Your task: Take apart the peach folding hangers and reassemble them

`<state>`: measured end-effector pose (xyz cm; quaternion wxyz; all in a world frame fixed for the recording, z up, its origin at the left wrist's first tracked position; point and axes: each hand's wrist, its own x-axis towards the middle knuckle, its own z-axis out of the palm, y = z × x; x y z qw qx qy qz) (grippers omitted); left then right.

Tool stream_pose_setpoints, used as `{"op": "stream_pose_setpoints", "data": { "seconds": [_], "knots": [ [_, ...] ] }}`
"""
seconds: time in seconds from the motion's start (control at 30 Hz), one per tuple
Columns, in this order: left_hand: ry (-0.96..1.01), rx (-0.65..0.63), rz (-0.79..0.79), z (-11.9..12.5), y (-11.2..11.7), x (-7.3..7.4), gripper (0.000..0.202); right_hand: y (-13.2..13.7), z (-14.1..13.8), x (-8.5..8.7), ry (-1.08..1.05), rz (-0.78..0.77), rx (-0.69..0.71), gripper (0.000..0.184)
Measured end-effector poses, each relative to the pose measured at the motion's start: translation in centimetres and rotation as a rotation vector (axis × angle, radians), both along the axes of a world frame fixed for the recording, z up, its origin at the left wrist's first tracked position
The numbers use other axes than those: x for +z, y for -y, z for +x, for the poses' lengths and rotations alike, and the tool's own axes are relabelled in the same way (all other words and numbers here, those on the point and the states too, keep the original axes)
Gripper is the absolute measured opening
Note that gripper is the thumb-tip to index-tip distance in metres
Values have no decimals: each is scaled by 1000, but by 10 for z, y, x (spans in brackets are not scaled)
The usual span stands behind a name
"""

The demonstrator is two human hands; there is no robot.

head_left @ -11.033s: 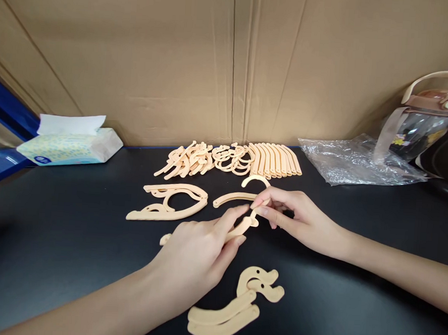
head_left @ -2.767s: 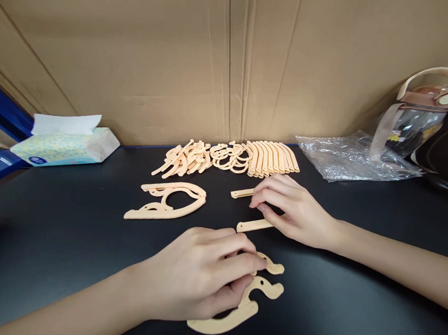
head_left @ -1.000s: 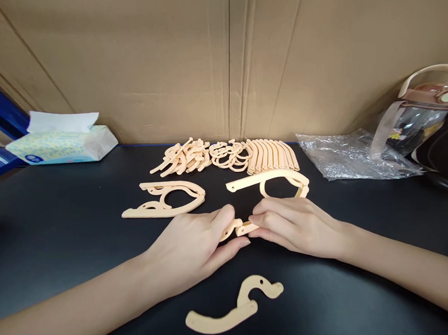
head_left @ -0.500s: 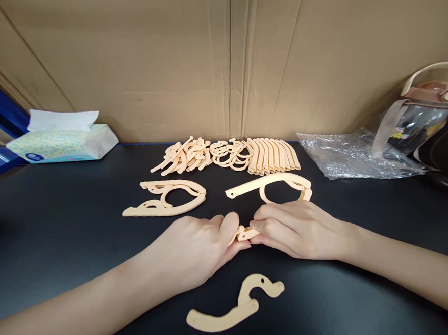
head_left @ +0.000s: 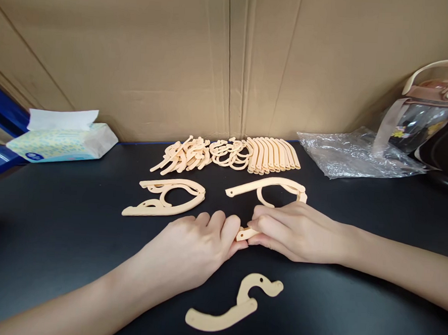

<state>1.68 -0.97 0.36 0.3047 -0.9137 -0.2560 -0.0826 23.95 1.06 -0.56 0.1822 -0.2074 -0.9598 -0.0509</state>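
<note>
My right hand [head_left: 299, 232] is closed round the near arm of a beige plastic folding hanger [head_left: 268, 184]; the far arm and part of the curved hook show beyond my knuckles. That near arm's holed end pokes out from my fingers toward the left. My left hand [head_left: 200, 242] is closed too, thumb and forefinger pinching a small beige hanger piece [head_left: 240, 229] against this end. Most of the small piece is hidden by the fingers. Nearer me lies a pair of joined curved hanger parts [head_left: 222, 319]. Left of the held hanger, another folding hanger [head_left: 179, 211] rests flat.
Along the back of the black table [head_left: 53, 228] lie piled small hanger parts [head_left: 184, 157], hook rings [head_left: 230, 155] and a row of long arms [head_left: 272, 155]. A tissue pack [head_left: 62, 142] stands back left; a clear plastic bag [head_left: 346, 155] and water bottle [head_left: 420, 119] are back right.
The held hanger's far part has shifted slightly left and nearer me. My left fingers have rolled over the small piece, covering more of it. The hands stay together.
</note>
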Motion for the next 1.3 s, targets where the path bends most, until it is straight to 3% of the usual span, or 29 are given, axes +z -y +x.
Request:
{"op": "stream_pose_setpoints", "data": {
  "seconds": [0.3,0.63,1.3],
  "knots": [
    [-36,-35,3,-2,-1,4,24,0,1,-1,20,-33,13,41],
    [74,-110,-22,-4,-5,-1,28,0,0,-2,56,-17,16,42],
    [78,-110,-104,-4,-5,-2,32,-1,0,-1,70,-46,18,41]
  ]
}}
